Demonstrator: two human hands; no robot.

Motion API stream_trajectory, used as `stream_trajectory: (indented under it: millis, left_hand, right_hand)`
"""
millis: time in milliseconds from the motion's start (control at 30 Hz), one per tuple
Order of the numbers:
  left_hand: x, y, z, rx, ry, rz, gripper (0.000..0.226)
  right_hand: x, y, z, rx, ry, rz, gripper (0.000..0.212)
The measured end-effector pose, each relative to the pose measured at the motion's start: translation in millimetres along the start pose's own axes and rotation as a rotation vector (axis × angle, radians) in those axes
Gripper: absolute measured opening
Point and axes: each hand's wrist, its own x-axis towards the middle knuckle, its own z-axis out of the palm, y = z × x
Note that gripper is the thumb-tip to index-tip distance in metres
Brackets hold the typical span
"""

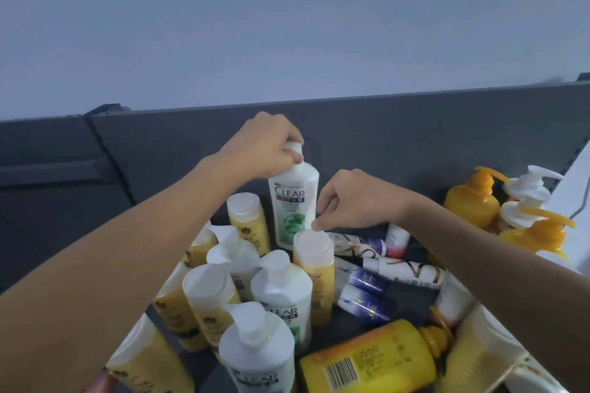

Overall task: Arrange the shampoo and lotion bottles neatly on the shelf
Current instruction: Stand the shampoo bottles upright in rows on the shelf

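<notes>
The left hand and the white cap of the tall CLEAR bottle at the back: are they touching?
Touching. The head view shows the left hand with fingers curled round the white cap of the CLEAR bottle, no gap between them.

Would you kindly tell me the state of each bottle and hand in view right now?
left hand, grips the cap of the back CLEAR bottle.
back CLEAR bottle, upright, held by its cap.
right hand, fingertips on the yellow bottle cap; grip unclear.
yellow bottle, upright, cap on.
large yellow jug, lying on its side.
purple-capped tubes, lying flat.
orange pump bottle, upright.
</notes>
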Motion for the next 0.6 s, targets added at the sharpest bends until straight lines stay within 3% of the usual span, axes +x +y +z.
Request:
stream_trajectory:
  millis: [100,200,333,467,600]
  left_hand:
    - [-4,-9,22,0.086,-0.033,0.004,0.03]
    - [-8,-14,38,0.24,-0.027,0.053,0.027]
    - [-10,-19,55,0.33,-0.047,0.1,0.027]
    - [-13,-24,66,0.336,-0.078,0.088,0.03]
    - [-21,-29,62,0.338,-0.112,0.107,0.042]
  right_hand:
    - [2,5,9,0.012,-0.038,-0.024,0.056]
    - [3,4,17,0.017,-0.085,-0.029,0.059]
    - [5,-1,22,0.01,-0.097,-0.026,0.059]
    - [3,-8,22,-0.034,-0.135,-0.023,0.043]
    - [-3,-18,23,-0.101,-0.131,-0.038,0.047]
